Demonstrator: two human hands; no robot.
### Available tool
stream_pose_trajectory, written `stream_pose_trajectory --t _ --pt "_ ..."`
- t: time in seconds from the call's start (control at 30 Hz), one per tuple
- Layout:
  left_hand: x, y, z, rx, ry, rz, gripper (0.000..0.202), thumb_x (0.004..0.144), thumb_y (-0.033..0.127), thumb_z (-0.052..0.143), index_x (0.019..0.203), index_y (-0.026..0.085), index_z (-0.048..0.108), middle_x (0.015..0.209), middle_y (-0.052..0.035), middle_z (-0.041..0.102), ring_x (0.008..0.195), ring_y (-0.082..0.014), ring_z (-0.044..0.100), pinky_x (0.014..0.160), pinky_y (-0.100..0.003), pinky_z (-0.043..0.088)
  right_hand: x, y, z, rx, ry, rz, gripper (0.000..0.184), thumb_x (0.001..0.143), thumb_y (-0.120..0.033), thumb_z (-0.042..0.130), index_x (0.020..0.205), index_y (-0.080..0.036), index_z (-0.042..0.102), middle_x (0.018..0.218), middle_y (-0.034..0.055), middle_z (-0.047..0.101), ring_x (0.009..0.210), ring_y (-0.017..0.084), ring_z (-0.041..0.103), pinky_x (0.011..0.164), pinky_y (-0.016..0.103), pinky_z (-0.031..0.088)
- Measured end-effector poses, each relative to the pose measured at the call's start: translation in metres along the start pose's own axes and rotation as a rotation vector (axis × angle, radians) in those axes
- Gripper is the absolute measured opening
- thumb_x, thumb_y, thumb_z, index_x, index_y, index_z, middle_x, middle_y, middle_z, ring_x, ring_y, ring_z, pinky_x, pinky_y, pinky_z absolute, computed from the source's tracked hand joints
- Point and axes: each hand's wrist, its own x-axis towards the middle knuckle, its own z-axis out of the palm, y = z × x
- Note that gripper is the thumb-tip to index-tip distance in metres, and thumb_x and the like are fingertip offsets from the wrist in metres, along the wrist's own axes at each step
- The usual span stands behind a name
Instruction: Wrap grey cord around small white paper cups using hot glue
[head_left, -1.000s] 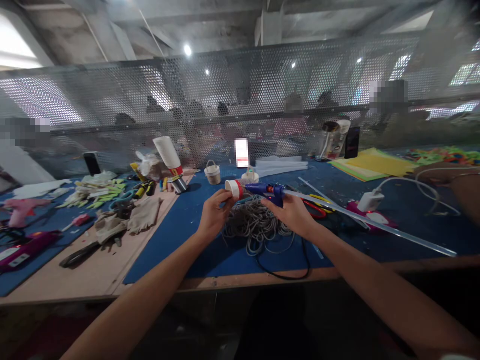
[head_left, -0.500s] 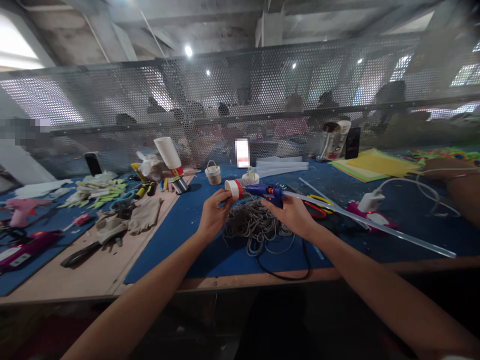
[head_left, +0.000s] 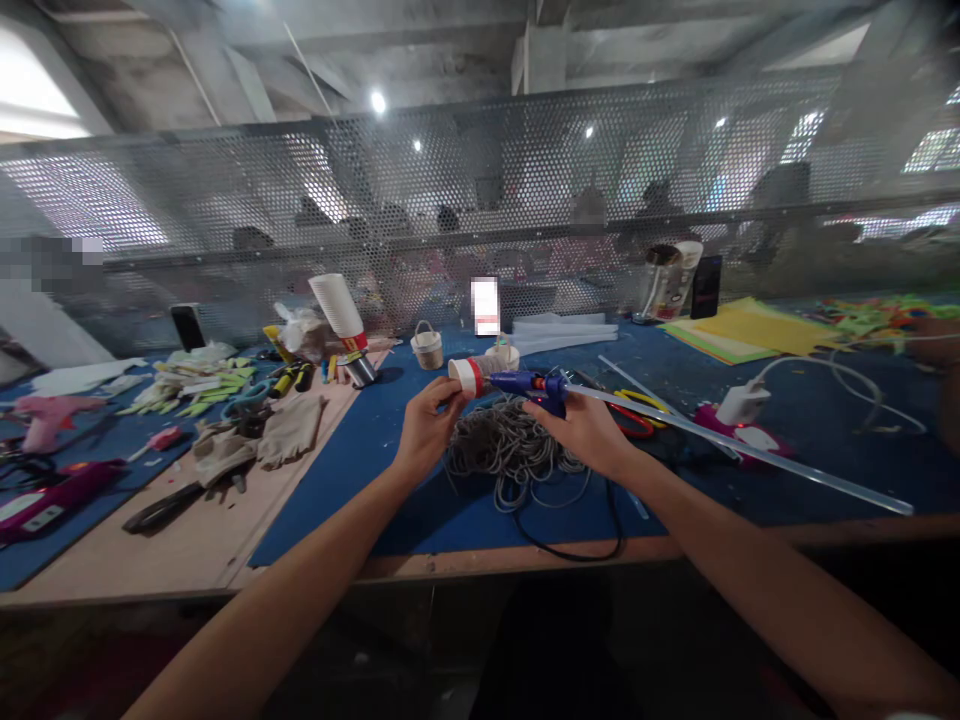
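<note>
My left hand (head_left: 426,428) is closed around a paper cup (head_left: 466,377) lying on its side, white at the open end with a red band. Grey cord seems to be wound round the part beyond the band. My right hand (head_left: 589,432) grips a blue hot glue gun (head_left: 519,382), its nozzle against or very near the cup beside the red band. From the gun's back a long clear glue stick (head_left: 739,438) juts to the right. Below both hands lies a tangled heap of grey cord (head_left: 517,448) on the blue mat.
Behind my hands stand a small cord-covered basket (head_left: 427,350) and a lit phone (head_left: 487,308). Stacked paper cups (head_left: 337,308) lean at the left, near gloves (head_left: 291,432). To the right are a pink power strip (head_left: 757,440), yellow sheets (head_left: 742,328) and another person's hand (head_left: 941,335).
My hands, the cup and the glue gun stay almost in place. At the right edge, the other person's arm has drawn back, mostly out of view.
</note>
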Motion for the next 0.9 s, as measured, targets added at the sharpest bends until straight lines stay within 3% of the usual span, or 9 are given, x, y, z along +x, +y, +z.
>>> stream_pose_trajectory --t 0.37,0.63,0.8,0.9 --pt "0.0029 -0.0050 0.0002 -0.049 0.020 -0.034 0.026 0.091 0.039 0.061 0.090 0.016 0.073 0.087 -0.0041 0.063 0.078 -0.0159 0.054 0.071 -0.025 0.042 -0.0002 -0.0040 -0.0037 -0.053 -0.033 0.024 0.047 0.093 -0.059 0.050 0.112 -0.021 0.070 0.082 0.0084 0.074 0.074 0.028 0.068 0.064 0.034 0.045" --pt "0.0036 -0.0035 0.0001 -0.092 0.019 -0.075 0.024 0.089 0.037 0.062 0.090 0.016 0.073 0.086 -0.0030 0.063 0.077 -0.0151 0.054 0.071 -0.025 0.042 -0.0020 -0.0038 -0.0030 -0.063 -0.057 0.035 0.046 0.093 -0.059 0.049 0.102 -0.020 0.072 0.082 0.0093 0.073 0.076 0.028 0.068 0.064 0.034 0.046" --pt "0.0050 -0.0028 0.0003 -0.199 0.040 -0.155 0.024 0.085 0.037 0.066 0.086 0.015 0.074 0.082 -0.0018 0.065 0.075 -0.0144 0.053 0.072 -0.025 0.041 -0.0014 -0.0052 -0.0036 0.072 -0.051 0.038 0.043 0.092 -0.058 0.053 0.103 -0.020 0.070 0.087 0.0083 0.074 0.082 0.027 0.069 0.070 0.035 0.049" --pt "0.0055 -0.0006 0.0005 -0.308 0.039 -0.236 0.026 0.082 0.039 0.070 0.090 0.015 0.076 0.084 -0.0025 0.069 0.076 -0.0148 0.056 0.074 -0.025 0.043 0.0005 -0.0090 -0.0081 0.208 -0.057 0.073 0.038 0.091 -0.056 0.056 0.087 -0.020 0.068 0.070 0.0041 0.070 0.068 0.023 0.066 0.064 0.032 0.048"
